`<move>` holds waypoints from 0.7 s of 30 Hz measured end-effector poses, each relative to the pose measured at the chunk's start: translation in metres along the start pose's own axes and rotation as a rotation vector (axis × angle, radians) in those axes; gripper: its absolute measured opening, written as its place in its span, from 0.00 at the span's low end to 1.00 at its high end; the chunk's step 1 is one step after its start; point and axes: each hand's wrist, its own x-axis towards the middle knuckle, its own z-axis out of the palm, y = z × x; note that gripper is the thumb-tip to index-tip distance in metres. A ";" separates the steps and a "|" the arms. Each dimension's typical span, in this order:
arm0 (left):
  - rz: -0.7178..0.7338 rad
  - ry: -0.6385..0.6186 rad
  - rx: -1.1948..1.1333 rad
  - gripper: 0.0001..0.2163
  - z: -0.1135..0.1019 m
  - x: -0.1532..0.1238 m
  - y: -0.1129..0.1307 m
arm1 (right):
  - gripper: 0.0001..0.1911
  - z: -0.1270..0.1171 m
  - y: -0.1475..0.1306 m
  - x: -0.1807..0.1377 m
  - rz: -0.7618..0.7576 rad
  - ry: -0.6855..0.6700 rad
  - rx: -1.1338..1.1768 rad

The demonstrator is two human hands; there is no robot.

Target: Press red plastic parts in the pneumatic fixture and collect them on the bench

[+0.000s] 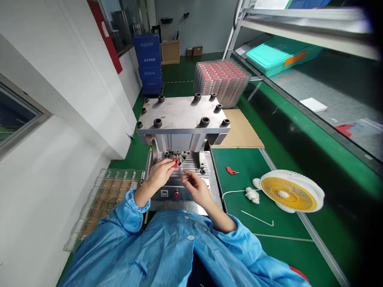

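My left hand (160, 173) reaches into the metal press (182, 115) with its fingertips closed on a small red plastic part (176, 162). That part sits at the metal fixture (188, 163) on the ribbed bed, under the thick bolted top plate. Just to the right and slightly nearer me, my right hand (196, 187) hovers over the front of the bed. Its fingers are bent and apart, and I see nothing between them. A red button (176, 194) shows on the press front below both hands.
On the green bench at right lie another red part (231, 170), a hex key (257, 218), a crumpled white wad (252, 195) and a yellow-white fan (289, 191). Clear trays (220, 79) of red parts stand behind beside cardboard (241, 129). More trays (112, 199) lie left.
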 end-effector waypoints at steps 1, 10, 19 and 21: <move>0.010 0.006 0.047 0.12 0.001 0.001 0.000 | 0.23 -0.004 0.000 -0.001 0.003 0.000 0.014; 0.010 0.125 0.145 0.06 0.011 -0.006 0.010 | 0.25 -0.026 0.010 -0.007 0.041 0.012 0.044; -0.040 0.217 0.159 0.04 0.020 0.008 0.007 | 0.26 -0.040 0.010 -0.013 0.077 0.073 0.026; -0.045 0.208 0.142 0.04 0.022 0.011 0.006 | 0.26 -0.044 0.008 -0.014 0.084 0.099 0.034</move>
